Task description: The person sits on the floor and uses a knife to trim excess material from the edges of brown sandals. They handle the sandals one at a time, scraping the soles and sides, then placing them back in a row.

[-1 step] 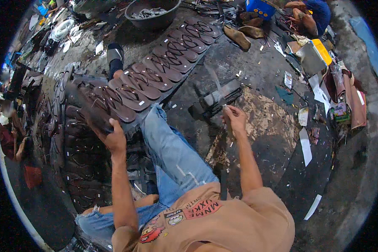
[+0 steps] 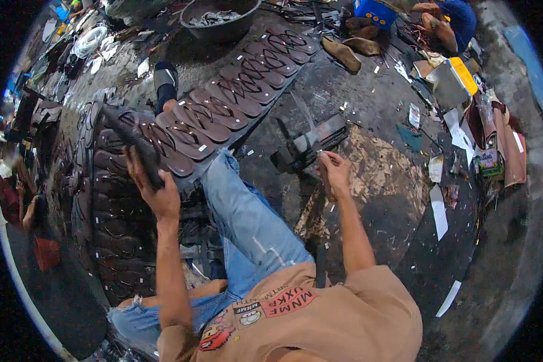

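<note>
My left hand (image 2: 157, 190) is closed round a dark brown sandal (image 2: 140, 148), held tilted nearly edge-on above the sandals at the left. My right hand (image 2: 336, 170) is raised with thumb and fingers pinched together. Whatever sits between those fingertips is too small to make out. Just beyond it on the ground lies a dark block-like tool (image 2: 320, 136) with a thin strip sticking up from it. A slanting row of brown thong sandals (image 2: 205, 117), several with small white labels, runs from my left knee away to the upper middle. More dark sandals (image 2: 117, 226) lie stacked to my left.
A grey basin (image 2: 223, 30) stands at the far middle. Wooden shoe lasts (image 2: 341, 54) and a blue box (image 2: 374, 12) lie at the far right, near another person (image 2: 452, 27). A patterned brown board (image 2: 386, 175) lies right of my right hand; paper scraps (image 2: 438, 211) litter the ground beyond.
The sandal in my left hand has turned from showing its broad face to nearly edge-on, and my left fingers show more behind it. My right hand has shifted slightly left, still pinched.
</note>
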### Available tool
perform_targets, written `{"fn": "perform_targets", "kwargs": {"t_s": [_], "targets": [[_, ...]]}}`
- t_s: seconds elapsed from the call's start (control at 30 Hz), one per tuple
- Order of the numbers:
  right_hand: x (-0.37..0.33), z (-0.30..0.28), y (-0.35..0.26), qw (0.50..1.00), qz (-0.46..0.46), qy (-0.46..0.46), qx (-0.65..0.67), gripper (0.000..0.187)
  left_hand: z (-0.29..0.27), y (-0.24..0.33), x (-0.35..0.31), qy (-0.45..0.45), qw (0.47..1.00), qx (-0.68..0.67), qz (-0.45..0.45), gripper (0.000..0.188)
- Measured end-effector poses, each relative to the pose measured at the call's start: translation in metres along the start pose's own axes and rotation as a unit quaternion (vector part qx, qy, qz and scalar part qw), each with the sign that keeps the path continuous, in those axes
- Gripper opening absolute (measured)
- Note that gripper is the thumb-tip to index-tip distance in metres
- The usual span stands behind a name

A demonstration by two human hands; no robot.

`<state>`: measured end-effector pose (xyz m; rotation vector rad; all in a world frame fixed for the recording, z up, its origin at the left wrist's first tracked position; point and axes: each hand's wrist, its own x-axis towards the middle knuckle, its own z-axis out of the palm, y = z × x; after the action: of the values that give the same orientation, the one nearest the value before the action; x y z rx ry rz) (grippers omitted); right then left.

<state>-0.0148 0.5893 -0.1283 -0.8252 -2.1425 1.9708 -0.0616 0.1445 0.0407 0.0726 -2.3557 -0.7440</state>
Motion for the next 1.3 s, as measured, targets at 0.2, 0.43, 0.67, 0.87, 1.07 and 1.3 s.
{"fn": "perform_targets", "kwargs": {"t_s": [0.2, 0.43, 0.67, 0.87, 1.07, 1.3], "targets": [[-0.034, 0.032, -0.09, 0.994, 0.09, -0.029, -0.053, 0.03, -0.023, -0.018, 0.019, -0.057, 0.996, 0.031, 0.056, 0.072], [0.005, 0.006, -0.035, 0.996, -0.019, 0.019, -0.08, 0.03, -0.011, -0.038, 0.027, -0.017, 0.977, 0.116, -0.181, 0.062], [-0.011, -0.078, 0.032, 0.973, -0.025, 0.098, -0.206, 0.029, -0.033, 0.011, 0.055, -0.017, 0.996, 0.074, 0.051, 0.066], [0.047, -0.01, -0.06, 0.861, -0.276, 0.157, -0.398, 0.04, -0.033, 0.005, 0.029, -0.052, 0.996, 0.069, 0.025, 0.083], [-0.015, -0.017, 0.008, 0.776, -0.339, 0.083, -0.525, 0.044, -0.025, -0.041, 0.004, 0.068, 0.953, -0.139, -0.26, 0.052], [0.006, 0.002, -0.058, 0.835, -0.274, 0.102, -0.466, 0.037, -0.01, -0.039, 0.014, -0.014, 0.919, -0.212, -0.333, 0.063]]}}
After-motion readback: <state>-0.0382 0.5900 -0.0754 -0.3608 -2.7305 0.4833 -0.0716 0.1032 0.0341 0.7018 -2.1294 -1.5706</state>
